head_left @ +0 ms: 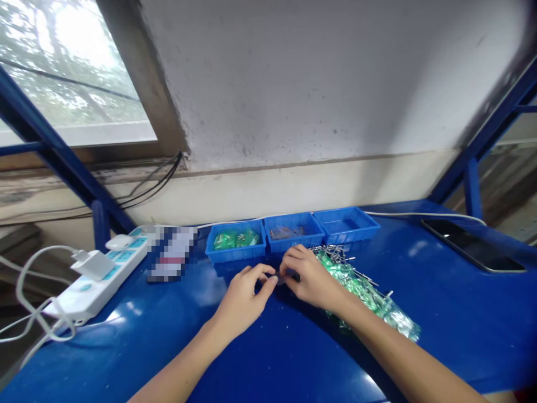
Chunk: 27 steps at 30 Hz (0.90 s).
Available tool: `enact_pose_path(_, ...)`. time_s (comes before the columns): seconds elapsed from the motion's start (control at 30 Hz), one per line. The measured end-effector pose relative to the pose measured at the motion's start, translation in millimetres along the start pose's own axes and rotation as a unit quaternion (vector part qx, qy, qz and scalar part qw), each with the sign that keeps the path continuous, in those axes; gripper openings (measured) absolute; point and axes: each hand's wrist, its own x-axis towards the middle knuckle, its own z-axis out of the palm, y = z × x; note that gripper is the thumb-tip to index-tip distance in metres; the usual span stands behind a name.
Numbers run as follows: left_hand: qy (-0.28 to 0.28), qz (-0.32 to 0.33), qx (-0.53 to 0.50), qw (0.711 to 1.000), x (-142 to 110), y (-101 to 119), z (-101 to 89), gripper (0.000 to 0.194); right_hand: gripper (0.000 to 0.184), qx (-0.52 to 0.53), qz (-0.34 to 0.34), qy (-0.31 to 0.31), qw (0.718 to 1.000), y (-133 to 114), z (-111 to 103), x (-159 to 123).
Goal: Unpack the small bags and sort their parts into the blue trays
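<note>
My left hand and my right hand meet over the middle of the blue table, fingertips pinched close together. Between them shows a small see-through plastic piece; it looks like a little bag, but the fingers cover much of it. Just beyond my right hand, and partly behind its wrist, lies a pile of green-tinted clear packets with loose thin metal pins at its far end.
Three blue trays stand in a row near the wall: the left tray holds green packets, the middle tray small items in clear plastic, the right tray shows its bare floor. A power strip with cables is left, a dark phone right.
</note>
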Motion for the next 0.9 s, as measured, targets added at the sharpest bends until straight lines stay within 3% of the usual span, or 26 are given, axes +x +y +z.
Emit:
enact_pose_path(0.13,-0.008,-0.041,-0.076,0.996,2,-2,-1.6,0.031,0.015,0.026,-0.028,0.02,0.999,-7,2,-2)
enact_pose_path(0.33,-0.066,-0.067,-0.187,0.978,6,-9,2.2,0.027,0.016,0.013,-0.048,0.014,0.999,-12,2,-5)
enact_pose_path(0.43,-0.024,-0.089,-0.241,0.966,8,-16,3.5,0.032,0.013,0.018,-0.044,0.006,0.999,-14,1,-6)
enact_pose_path(0.53,0.048,-0.089,-0.23,0.968,10,-21,0.6,0.033,0.015,0.035,-0.026,0.023,0.999,-18,0,-6)
enact_pose_path(0.63,0.108,-0.058,-0.206,0.971,9,-20,-4.0,0.027,0.01,0.067,0.037,0.064,0.995,-22,-2,-4)
enact_pose_path(0.77,0.13,0.048,-0.176,0.975,4,-11,-4.8,0.013,0.041,0.157,0.111,0.056,0.98,-23,-1,-1)
enact_pose_path(0.9,0.136,0.103,-0.088,0.981,-1,-5,0.2,0.02,0.027,0.242,0.127,0.051,0.961,-21,4,-2)
